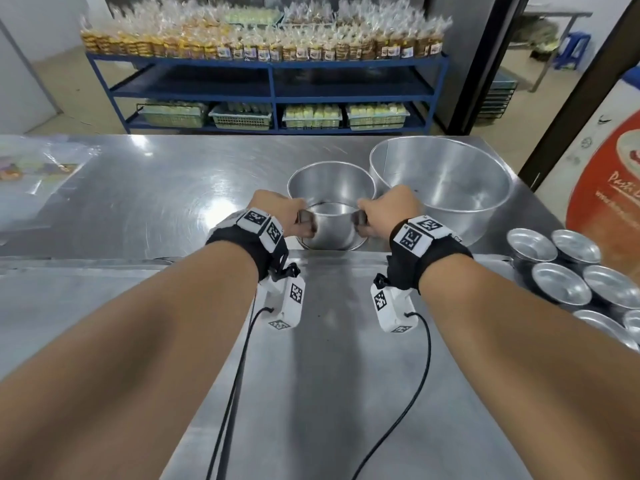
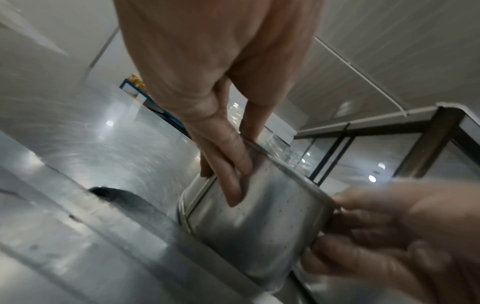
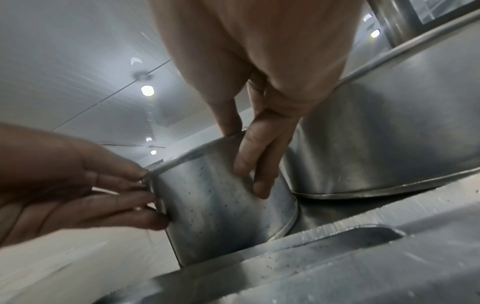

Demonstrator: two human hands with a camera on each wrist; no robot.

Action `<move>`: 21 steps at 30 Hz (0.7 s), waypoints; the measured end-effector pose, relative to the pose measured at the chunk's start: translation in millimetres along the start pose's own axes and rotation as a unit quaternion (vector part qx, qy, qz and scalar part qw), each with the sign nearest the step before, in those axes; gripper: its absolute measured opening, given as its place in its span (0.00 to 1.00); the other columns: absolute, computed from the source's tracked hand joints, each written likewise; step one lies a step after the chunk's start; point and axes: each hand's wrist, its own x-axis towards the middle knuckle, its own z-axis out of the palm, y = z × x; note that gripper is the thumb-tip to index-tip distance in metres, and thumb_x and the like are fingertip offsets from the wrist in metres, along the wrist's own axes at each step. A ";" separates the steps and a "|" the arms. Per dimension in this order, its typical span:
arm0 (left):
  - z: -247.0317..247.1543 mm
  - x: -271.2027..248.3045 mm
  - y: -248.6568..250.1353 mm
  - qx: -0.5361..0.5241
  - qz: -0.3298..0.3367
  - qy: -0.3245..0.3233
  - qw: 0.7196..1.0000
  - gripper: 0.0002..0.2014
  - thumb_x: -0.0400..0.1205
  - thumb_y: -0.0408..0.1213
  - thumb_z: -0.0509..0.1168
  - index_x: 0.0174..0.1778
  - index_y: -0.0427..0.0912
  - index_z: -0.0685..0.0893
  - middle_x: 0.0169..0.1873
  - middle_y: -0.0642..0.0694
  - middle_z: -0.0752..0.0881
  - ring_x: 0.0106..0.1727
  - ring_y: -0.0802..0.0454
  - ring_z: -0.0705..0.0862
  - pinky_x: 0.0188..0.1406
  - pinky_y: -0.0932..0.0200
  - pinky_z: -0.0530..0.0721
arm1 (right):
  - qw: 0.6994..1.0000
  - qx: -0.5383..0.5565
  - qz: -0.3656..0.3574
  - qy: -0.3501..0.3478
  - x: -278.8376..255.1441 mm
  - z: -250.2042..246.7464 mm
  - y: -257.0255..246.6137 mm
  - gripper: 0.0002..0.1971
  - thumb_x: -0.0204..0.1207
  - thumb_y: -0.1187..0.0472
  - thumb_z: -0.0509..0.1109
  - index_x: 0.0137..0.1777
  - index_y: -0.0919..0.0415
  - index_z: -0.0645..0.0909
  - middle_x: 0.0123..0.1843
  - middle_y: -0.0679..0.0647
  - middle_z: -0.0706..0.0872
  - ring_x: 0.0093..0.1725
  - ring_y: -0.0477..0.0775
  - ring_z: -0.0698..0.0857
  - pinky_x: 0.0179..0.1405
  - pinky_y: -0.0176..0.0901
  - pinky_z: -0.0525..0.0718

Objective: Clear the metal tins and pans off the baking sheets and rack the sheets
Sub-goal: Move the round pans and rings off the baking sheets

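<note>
Metal round pans [image 1: 330,202]: 2 | small tins [image 1: 561,284]: maybe 7 | hands gripping: 2

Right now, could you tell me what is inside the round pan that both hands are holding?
The head view shows the round pan empty, only bare shiny metal inside. The left hand and right hand each have a grip on its rim, hiding small parts of the wall. Its underside is hidden.

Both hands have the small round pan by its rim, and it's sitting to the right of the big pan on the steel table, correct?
Not quite: the small round pan, held by the left hand and right hand, sits left of the big pan, as the head view shows.
</note>
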 end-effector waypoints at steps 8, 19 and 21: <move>4.4 5.2 0.2 0.002 -0.010 -0.047 0.999 0.12 0.68 0.47 0.73 0.34 0.48 0.75 0.48 0.37 0.87 0.61 0.35 0.87 0.60 0.42 0.88 | 1.000 0.002 0.001 -0.011 -8.1 1.6 -0.4 0.21 0.73 0.46 0.73 0.43 0.69 0.85 0.43 0.63 0.91 0.46 0.64 0.90 0.51 0.54 0.90; -97.8 -81.7 -0.5 0.175 -0.007 -0.030 0.984 0.06 0.80 0.43 0.71 0.45 0.45 0.84 0.42 0.47 0.83 0.42 0.47 0.79 0.35 0.61 0.75 | 0.991 -0.122 -0.025 -0.049 -141.3 -26.1 -56.4 0.16 0.74 0.54 0.74 0.50 0.69 0.83 0.41 0.60 0.84 0.41 0.60 0.82 0.33 0.41 0.76; -123.4 -110.5 -5.2 0.216 0.009 -0.035 0.976 0.06 0.80 0.44 0.70 0.44 0.46 0.84 0.42 0.49 0.83 0.41 0.48 0.79 0.35 0.62 0.75 | 0.985 -0.156 -0.039 -0.057 -179.4 -25.4 -69.9 0.18 0.74 0.50 0.74 0.49 0.67 0.83 0.41 0.60 0.83 0.43 0.61 0.84 0.36 0.41 0.74</move>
